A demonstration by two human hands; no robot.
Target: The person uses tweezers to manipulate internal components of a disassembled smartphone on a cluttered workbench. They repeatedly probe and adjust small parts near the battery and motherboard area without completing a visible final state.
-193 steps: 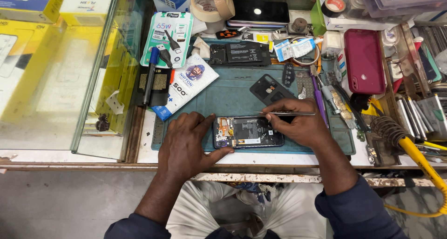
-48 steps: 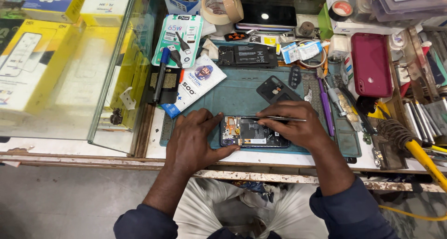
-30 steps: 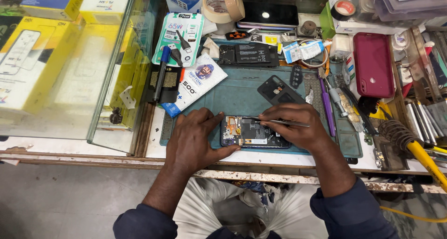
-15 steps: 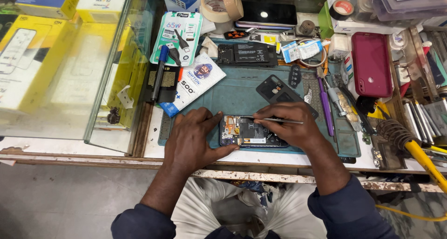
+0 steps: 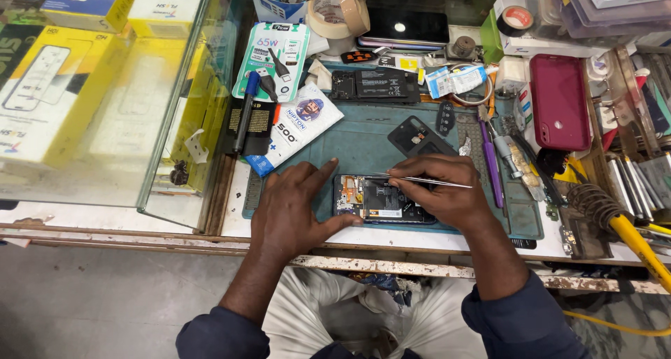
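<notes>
An opened black phone [image 5: 370,198], its circuit board and battery bared, lies on the teal work mat [image 5: 363,139] near the bench's front edge. My left hand [image 5: 293,209] rests flat against the phone's left end, forefinger and thumb spread around its corner. My right hand [image 5: 440,188] covers the phone's right half and pinches thin metal tweezers [image 5: 426,181], whose tips point left over the phone's inside.
A black phone back cover [image 5: 417,137] and a loose battery [image 5: 375,84] lie further back on the mat. A red phone [image 5: 559,102], a purple tool [image 5: 489,163], tape rolls, cable packets and a glass case [image 5: 119,93] of yellow boxes crowd the bench. A yellow-handled soldering iron [image 5: 629,233] lies at right.
Both hands have stayed on the phone. The tweezers' tips shift only slightly over its inside, and the head camera's framing wanders a little.
</notes>
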